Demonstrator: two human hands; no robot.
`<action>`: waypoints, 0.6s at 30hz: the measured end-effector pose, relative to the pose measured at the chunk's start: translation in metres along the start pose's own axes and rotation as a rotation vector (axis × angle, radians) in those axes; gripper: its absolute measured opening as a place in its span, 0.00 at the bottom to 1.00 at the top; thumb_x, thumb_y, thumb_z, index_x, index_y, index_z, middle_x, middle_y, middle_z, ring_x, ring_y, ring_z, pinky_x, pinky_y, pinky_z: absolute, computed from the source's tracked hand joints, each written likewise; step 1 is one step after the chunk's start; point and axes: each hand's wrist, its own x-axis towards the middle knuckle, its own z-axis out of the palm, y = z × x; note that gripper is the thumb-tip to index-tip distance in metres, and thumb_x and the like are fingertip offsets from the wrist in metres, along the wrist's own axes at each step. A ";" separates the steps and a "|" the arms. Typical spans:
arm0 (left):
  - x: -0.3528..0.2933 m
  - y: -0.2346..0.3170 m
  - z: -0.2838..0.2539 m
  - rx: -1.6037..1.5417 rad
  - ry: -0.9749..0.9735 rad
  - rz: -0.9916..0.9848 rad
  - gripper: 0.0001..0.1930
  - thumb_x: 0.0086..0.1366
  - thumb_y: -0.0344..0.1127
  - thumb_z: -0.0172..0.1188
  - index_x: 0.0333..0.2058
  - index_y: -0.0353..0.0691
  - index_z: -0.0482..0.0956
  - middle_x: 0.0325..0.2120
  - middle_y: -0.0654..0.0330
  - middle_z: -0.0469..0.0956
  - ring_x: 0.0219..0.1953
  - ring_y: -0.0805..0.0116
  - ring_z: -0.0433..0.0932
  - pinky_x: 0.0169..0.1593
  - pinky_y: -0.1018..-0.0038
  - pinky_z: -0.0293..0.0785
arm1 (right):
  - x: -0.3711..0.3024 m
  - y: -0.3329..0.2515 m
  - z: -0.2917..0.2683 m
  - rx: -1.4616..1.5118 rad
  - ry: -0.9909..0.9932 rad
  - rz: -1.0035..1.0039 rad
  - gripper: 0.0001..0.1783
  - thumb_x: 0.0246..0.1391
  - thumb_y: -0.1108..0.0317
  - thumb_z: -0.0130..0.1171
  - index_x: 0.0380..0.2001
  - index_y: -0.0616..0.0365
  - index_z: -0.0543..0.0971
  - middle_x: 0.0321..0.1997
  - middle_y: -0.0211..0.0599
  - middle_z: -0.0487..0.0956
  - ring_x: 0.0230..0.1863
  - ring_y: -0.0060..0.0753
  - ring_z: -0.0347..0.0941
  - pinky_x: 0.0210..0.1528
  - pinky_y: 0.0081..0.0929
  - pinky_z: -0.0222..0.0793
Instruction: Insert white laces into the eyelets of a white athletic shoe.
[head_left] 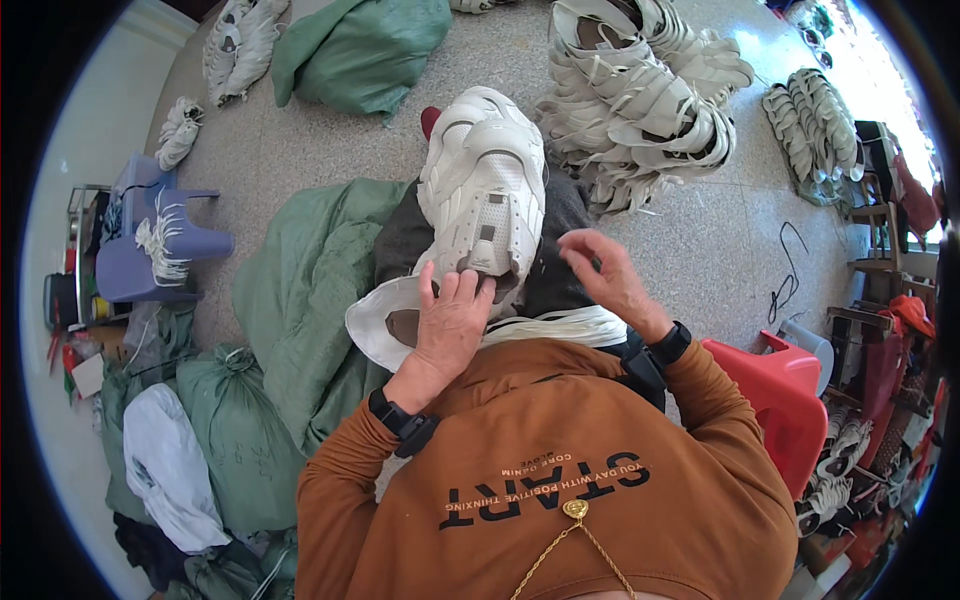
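A stack of white shoe uppers (487,190) lies across my lap, toes pointing away from me. My left hand (452,315) grips the near end of the top upper, its fingertips hooked at the dark opening below the tongue. A pale collar flap (378,322) sticks out left of that hand. To the right of the upper, my right hand (612,280) is raised and apart from it, fingers curled toward the thumb in a pinch. Whatever that pinch may hold is too small to make out. A bundle of white shoelaces (560,328) lies across my lap, nearest my waist.
A large heap of white uppers (640,110) lies on the floor ahead right. Green sacks (235,440) and a green cloth (310,290) are at my left, near a purple stool (165,245) with laces on it. A red stool (775,400) stands at my right.
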 end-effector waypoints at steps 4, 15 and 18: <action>0.004 0.001 0.000 -0.047 -0.020 -0.004 0.05 0.57 0.32 0.57 0.33 0.47 0.77 0.31 0.62 0.66 0.42 0.62 0.70 0.66 0.51 0.52 | -0.010 0.007 0.010 0.265 -0.229 0.278 0.18 0.61 0.76 0.54 0.55 0.64 0.71 0.31 0.36 0.79 0.28 0.22 0.74 0.32 0.23 0.72; -0.014 -0.004 -0.015 -0.576 -0.269 0.106 0.08 0.57 0.29 0.61 0.36 0.41 0.77 0.38 0.59 0.73 0.47 0.60 0.72 0.60 0.53 0.61 | 0.003 0.016 0.030 0.502 -0.222 0.625 0.15 0.63 0.69 0.56 0.50 0.63 0.73 0.29 0.31 0.78 0.19 0.20 0.72 0.21 0.17 0.68; -0.022 -0.002 -0.003 -0.412 -0.336 0.193 0.11 0.57 0.32 0.63 0.40 0.40 0.77 0.41 0.58 0.73 0.50 0.60 0.71 0.61 0.53 0.61 | -0.005 0.016 0.024 0.540 -0.215 0.570 0.10 0.63 0.69 0.56 0.44 0.62 0.75 0.28 0.30 0.77 0.21 0.17 0.71 0.22 0.16 0.69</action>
